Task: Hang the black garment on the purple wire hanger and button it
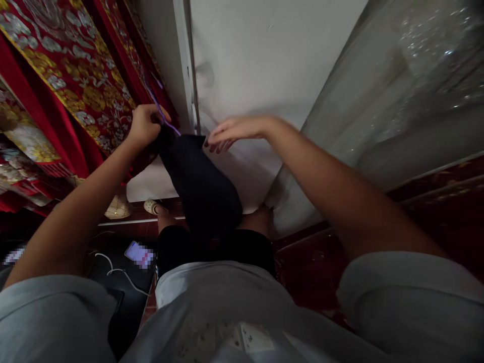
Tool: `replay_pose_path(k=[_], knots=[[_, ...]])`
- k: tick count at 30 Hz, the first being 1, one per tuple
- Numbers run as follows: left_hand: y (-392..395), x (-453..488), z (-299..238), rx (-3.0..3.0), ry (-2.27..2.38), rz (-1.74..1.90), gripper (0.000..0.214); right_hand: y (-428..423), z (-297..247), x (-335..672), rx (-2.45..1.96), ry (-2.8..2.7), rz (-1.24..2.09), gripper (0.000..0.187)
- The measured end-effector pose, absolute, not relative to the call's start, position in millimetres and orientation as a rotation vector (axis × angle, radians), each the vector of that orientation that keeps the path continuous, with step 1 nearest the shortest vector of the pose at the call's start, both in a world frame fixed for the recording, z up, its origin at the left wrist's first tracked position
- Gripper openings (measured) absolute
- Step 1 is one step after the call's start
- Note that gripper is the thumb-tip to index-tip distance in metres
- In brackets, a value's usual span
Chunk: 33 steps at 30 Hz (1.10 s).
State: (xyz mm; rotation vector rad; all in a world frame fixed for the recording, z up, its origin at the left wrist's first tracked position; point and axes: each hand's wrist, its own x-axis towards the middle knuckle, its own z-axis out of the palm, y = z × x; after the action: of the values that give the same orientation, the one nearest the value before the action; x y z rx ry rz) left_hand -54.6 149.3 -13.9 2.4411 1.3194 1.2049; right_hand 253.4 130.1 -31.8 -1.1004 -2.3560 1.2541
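My left hand (144, 123) is closed in a pinch on the top edge of a black cloth (200, 186), together with a thin purple strip (166, 120) that I cannot make out clearly. The cloth hangs down in front of my legs. My right hand (236, 132) hovers at the cloth's other top corner, fingers stretched and bent downward, fingertips just at the fabric's edge in front of a white wall or door panel (264, 60).
Red and gold patterned fabrics (68, 60) hang at the left. A silvery plastic-wrapped surface (408, 91) stands at the right. On the dark floor lie a lit phone (140, 253) with a white cable (113, 269), and a sandal (153, 206).
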Motion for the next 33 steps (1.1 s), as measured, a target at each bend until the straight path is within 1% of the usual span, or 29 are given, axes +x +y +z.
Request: replay_pose_path(k=[1,2,4,5,6,7,8,10,12,15,17,20,24,28,31,33], knots=[[144.0,-50.2,-14.8,2.481,1.268,1.181,0.021,137.9,-48.6,245.3,-1.203,-2.363,1.092,0.039],[139.1,-44.7,-15.7,2.491,1.213,1.180,0.022,144.3,-65.7,236.7,-1.295,-2.365,0.820,0.057],[131.0,-31.8,-17.6,2.463,1.075,1.200,0.024,150.2,-96.7,218.4,-1.248,-2.380,0.436,0.102],[127.7,-24.6,-18.7,2.455,1.002,1.216,0.025,149.8,-109.0,209.1,-1.199,-2.370,0.311,0.118],[124.7,-17.2,-19.8,2.464,0.929,1.223,0.026,147.8,-118.5,200.0,-1.150,-2.353,0.235,0.126],[121.7,-9.7,-21.1,2.488,0.853,1.219,0.026,145.1,-125.2,191.6,-1.107,-2.321,0.165,0.126],[118.4,-2.3,-22.4,2.509,0.780,1.220,0.026,142.2,-129.4,184.3,-1.069,-2.286,0.091,0.119],[111.2,11.2,-25.5,2.499,0.668,1.219,0.027,138.5,-132.3,175.3,-0.970,-2.241,-0.077,0.098],[103.8,21.2,-28.8,2.410,0.626,1.231,0.030,138.5,-131.8,175.6,-0.864,-2.241,-0.210,0.082],[96.2,26.4,-32.2,2.282,0.673,1.275,0.033,143.3,-131.5,190.3,-0.752,-2.313,-0.265,0.069],[94.9,23.2,-31.8,2.201,0.738,1.285,0.035,147.8,-132.9,204.2,-0.754,-2.342,-0.295,0.062],[96.6,10.6,-27.9,2.050,0.807,1.241,0.042,155.7,-135.1,225.3,-0.839,-2.341,-0.341,0.062],[96.1,-20.7,-24.3,1.913,0.897,1.202,0.048,169.3,-134.6,257.0,-1.004,-2.229,-0.379,0.069],[97.6,-70.1,-20.7,1.702,1.063,1.264,0.034,184.5,-126.1,293.5,-1.255,-2.019,-0.374,0.079],[107.5,-105.5,-19.9,1.568,1.123,1.433,0.026,190.7,-107.9,311.7,-1.395,-1.901,-0.292,0.075],[113.4,-116.8,-26.6,1.593,1.197,1.519,0.024,189.8,-90.6,311.9,-1.412,-1.897,-0.268,0.072]])
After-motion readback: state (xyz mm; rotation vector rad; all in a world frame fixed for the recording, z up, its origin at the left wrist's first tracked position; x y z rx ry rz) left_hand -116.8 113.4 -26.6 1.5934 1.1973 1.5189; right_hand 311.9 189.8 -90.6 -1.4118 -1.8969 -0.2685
